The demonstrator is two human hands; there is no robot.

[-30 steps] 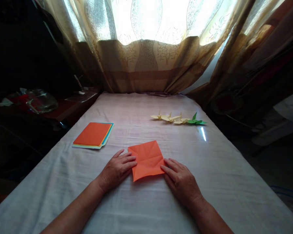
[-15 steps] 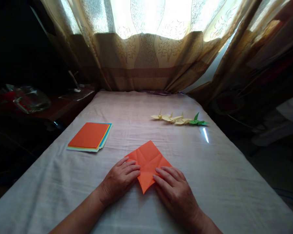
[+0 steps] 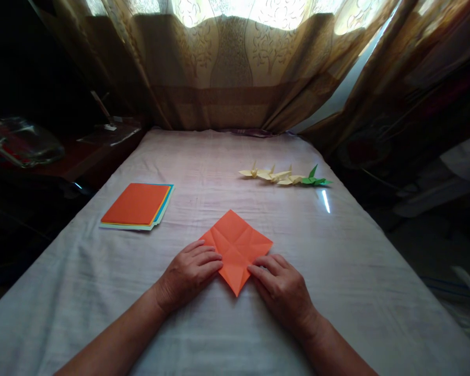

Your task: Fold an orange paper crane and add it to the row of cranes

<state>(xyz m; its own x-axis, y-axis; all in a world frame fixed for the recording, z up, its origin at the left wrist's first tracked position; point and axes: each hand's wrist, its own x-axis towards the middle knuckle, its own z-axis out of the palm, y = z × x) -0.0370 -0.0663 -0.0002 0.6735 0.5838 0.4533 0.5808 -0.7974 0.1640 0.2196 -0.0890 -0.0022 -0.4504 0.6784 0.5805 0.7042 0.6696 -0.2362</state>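
Note:
A square sheet of orange origami paper (image 3: 235, 243), marked with crossing creases, lies cornerwise before me, its near point narrowed and slightly raised. My left hand (image 3: 191, 271) holds its lower left edge, the fingers close together on top and the thumb hidden. At the lower right edge, my right hand (image 3: 284, 287) pinches the paper between the thumb and bent fingers. Beyond the sheet stand several folded cream paper cranes (image 3: 274, 175) in a row, with a green paper crane (image 3: 314, 179) at the right end.
A stack of coloured paper (image 3: 135, 204), orange on top, lies to the left. White cloth (image 3: 203, 334) covers the table. A dark side surface at left bears a clear glass container (image 3: 27, 143). Behind the table hangs a patterned curtain (image 3: 227, 78).
The view has tipped downward. The orange paper has turned a little, its near point now further right. My right hand's fingers have drawn from lying across the sheet into a pinch at its edge.

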